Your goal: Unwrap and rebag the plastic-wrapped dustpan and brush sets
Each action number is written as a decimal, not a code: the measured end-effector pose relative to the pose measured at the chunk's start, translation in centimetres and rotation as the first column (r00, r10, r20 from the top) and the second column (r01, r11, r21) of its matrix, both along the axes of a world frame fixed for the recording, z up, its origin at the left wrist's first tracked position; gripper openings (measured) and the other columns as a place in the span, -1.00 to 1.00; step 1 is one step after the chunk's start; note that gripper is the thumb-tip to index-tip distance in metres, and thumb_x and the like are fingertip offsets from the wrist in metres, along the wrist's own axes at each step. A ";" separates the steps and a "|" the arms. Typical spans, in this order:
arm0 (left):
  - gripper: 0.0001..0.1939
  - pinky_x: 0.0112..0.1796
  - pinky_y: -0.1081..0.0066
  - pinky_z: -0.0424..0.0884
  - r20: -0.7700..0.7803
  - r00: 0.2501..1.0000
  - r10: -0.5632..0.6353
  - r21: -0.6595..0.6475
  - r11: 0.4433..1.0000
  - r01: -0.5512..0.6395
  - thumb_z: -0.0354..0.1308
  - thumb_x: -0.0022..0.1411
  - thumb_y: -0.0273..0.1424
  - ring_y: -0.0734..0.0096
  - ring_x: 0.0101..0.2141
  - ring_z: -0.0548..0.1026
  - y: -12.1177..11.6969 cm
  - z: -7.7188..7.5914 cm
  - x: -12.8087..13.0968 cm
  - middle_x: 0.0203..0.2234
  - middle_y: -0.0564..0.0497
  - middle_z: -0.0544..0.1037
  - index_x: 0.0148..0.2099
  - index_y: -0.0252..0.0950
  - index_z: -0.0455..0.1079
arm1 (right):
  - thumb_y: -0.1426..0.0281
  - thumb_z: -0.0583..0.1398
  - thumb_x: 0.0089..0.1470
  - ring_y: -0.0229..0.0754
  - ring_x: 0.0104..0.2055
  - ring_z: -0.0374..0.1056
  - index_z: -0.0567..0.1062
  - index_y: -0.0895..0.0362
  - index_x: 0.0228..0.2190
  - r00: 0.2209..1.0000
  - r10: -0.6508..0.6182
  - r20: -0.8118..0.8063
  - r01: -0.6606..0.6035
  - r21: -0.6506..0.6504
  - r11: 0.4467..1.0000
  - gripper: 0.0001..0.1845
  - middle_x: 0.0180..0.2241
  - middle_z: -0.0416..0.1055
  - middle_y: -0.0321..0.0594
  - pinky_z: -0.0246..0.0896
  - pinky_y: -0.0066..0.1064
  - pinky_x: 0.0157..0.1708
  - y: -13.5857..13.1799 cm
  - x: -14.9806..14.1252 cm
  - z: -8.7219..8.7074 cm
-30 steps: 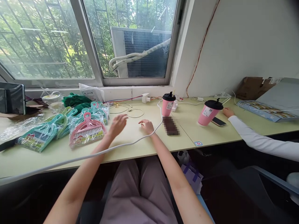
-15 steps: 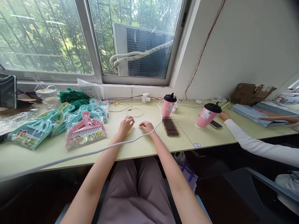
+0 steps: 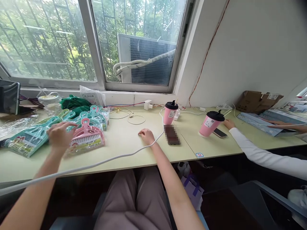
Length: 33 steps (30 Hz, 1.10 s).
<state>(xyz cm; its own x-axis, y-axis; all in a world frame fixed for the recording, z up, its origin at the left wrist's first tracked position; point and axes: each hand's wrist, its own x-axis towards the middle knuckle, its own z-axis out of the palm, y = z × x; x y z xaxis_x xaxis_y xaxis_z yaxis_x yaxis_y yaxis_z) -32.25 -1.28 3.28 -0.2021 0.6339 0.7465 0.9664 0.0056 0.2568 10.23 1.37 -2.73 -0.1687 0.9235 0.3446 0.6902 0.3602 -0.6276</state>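
My left hand (image 3: pixel 61 135), a little blurred, is held over the plastic-wrapped dustpan and brush sets on the left of the table. Its fingers are apart, with nothing seen between them, and they reach to the handle of the pink dustpan and brush set (image 3: pixel 88 135); whether they touch it I cannot tell. Beside the hand lies a teal dustpan and brush set (image 3: pixel 30 137) in clear wrap. My right hand (image 3: pixel 146 136) rests on the bare tabletop near the middle, loosely curved and holding nothing. A white cable (image 3: pixel 124 156) passes over my right wrist.
A phone (image 3: pixel 172 135) and a pink cup (image 3: pixel 169 113) stand right of my right hand. Farther right are another pink cup (image 3: pixel 211 124), a second phone (image 3: pixel 220 133) and a co-worker's sleeve (image 3: pixel 259 156). Thin coiled wires (image 3: pixel 136 120) lie toward the window.
My left hand has moved from the middle of the table leftward to the wrapped dustpan sets. My right hand stays on the table. The view has tilted slightly up.
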 end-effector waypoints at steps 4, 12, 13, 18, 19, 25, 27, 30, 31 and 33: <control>-0.27 -0.01 0.27 0.31 0.150 0.983 0.111 -0.548 0.836 -0.011 -0.07 0.16 0.09 0.07 0.00 0.47 -1.3 -1.4 -5.5 0.01 -0.28 0.53 0.17 -0.35 0.27 | 0.63 0.11 0.07 -0.17 -0.09 0.41 0.63 0.05 -0.40 1.000 -0.003 0.028 0.003 -0.013 1.000 -0.66 -0.20 0.56 -0.24 0.22 -0.34 0.00 -0.3 0.0 0.4; -0.30 -0.17 0.27 0.33 0.079 0.961 0.264 -0.675 0.724 -0.144 -0.25 0.02 0.22 -0.06 -0.11 0.50 -0.8 -2.3 -5.9 -0.18 -0.25 0.62 -0.13 -0.18 0.34 | 0.63 0.11 0.08 -0.19 -0.07 0.41 0.62 0.03 -0.38 0.999 -0.003 0.032 0.003 -0.018 1.000 -0.66 -0.17 0.56 -0.27 0.23 -0.36 0.03 -0.7 0.2 0.8; -0.31 -0.19 0.27 0.33 0.066 0.963 0.262 -0.691 0.708 -0.145 -0.23 -0.02 0.24 -0.09 -0.12 0.50 -0.7 -2.2 -6.1 -0.21 -0.26 0.63 -0.17 -0.18 0.34 | 0.63 0.11 0.08 -0.19 -0.06 0.40 0.62 0.04 -0.38 0.999 0.000 0.033 0.000 -0.023 1.000 -0.65 -0.17 0.56 -0.27 0.23 -0.36 0.03 -0.6 0.3 0.8; -0.47 -0.31 0.30 0.29 -0.012 0.976 0.219 -0.678 0.716 -0.169 -0.22 0.00 0.15 -0.03 -0.24 0.49 -1.7 -0.6 -5.1 -0.34 -0.12 0.62 -0.23 -0.09 0.28 | 0.63 0.10 0.09 -0.19 -0.03 0.39 0.62 0.04 -0.37 0.999 0.005 0.037 -0.004 -0.032 0.999 -0.65 -0.15 0.55 -0.27 0.20 -0.35 0.05 -0.5 0.3 0.7; -0.51 -0.33 0.29 0.28 -0.062 0.972 0.226 -0.651 0.729 -0.211 -0.27 0.06 0.11 -0.02 -0.27 0.48 -2.3 -0.1 -4.4 -0.38 -0.10 0.60 -0.22 -0.07 0.27 | 0.63 0.10 0.09 -0.19 -0.03 0.39 0.62 0.04 -0.36 0.999 0.005 0.037 -0.004 -0.030 1.000 -0.66 -0.15 0.55 -0.27 0.20 -0.35 0.05 -0.5 0.3 0.7; -0.43 -0.42 0.28 0.22 -0.222 0.941 0.255 -0.415 0.849 -0.327 -0.47 0.24 0.03 0.03 -0.40 0.44 -5.5 3.4 3.5 -0.47 -0.08 0.51 -0.20 -0.04 0.33 | 0.62 0.10 0.10 -0.19 -0.03 0.39 0.62 0.03 -0.36 0.999 0.002 0.045 -0.001 -0.026 1.000 -0.65 -0.16 0.55 -0.28 0.20 -0.35 0.05 -0.5 0.3 0.8; -0.41 -0.45 0.31 0.22 -0.266 0.929 0.256 -0.298 0.895 -0.332 -0.47 0.28 0.02 0.05 -0.40 0.45 -5.7 4.2 6.6 -0.51 -0.07 0.48 -0.18 -0.06 0.36 | 0.62 0.10 0.10 -0.19 -0.04 0.39 0.62 0.03 -0.36 0.999 0.002 0.049 0.000 -0.031 1.000 -0.65 -0.16 0.55 -0.27 0.21 -0.36 0.04 -0.5 0.3 0.8; -0.44 -0.43 0.33 0.26 -0.292 0.931 0.220 -0.177 0.944 -0.278 -0.40 0.35 -0.06 0.08 -0.28 0.49 -4.7 4.7 10.1 -0.38 -0.10 0.53 -0.26 -0.17 0.38 | 0.63 0.09 0.10 -0.19 -0.03 0.39 0.62 0.04 -0.35 0.999 0.008 0.045 -0.006 -0.038 0.999 -0.65 -0.15 0.55 -0.27 0.21 -0.36 0.04 -0.7 0.4 0.8; -0.48 -0.41 0.33 0.27 -0.294 0.940 0.176 -0.197 0.951 -0.239 -0.35 0.35 -0.10 0.07 -0.25 0.50 -4.0 4.6 10.7 -0.33 -0.11 0.55 -0.25 -0.19 0.39 | 0.63 0.09 0.11 -0.20 -0.03 0.39 0.62 0.04 -0.34 0.999 0.010 0.041 -0.008 -0.039 0.999 -0.65 -0.15 0.54 -0.27 0.21 -0.35 0.05 -0.7 0.4 0.8; -0.56 -0.39 0.32 0.30 -0.224 0.967 0.124 -0.318 0.928 -0.193 -0.25 0.33 -0.14 0.09 -0.31 0.50 -2.2 4.1 10.8 -0.33 -0.12 0.56 -0.25 -0.22 0.40 | 0.63 0.10 0.11 -0.20 -0.02 0.39 0.61 0.03 -0.33 0.999 0.013 0.033 -0.012 -0.040 0.999 -0.65 -0.13 0.54 -0.28 0.20 -0.35 0.05 -0.8 0.4 0.8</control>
<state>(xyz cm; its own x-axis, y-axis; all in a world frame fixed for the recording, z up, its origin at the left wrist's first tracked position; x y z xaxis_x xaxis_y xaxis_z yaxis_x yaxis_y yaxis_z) -21.46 -3.43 7.37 -0.1921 0.8250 0.5315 0.9763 0.2154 0.0184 10.63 0.61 -1.95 -0.1915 0.9341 0.3012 0.7067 0.3442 -0.6181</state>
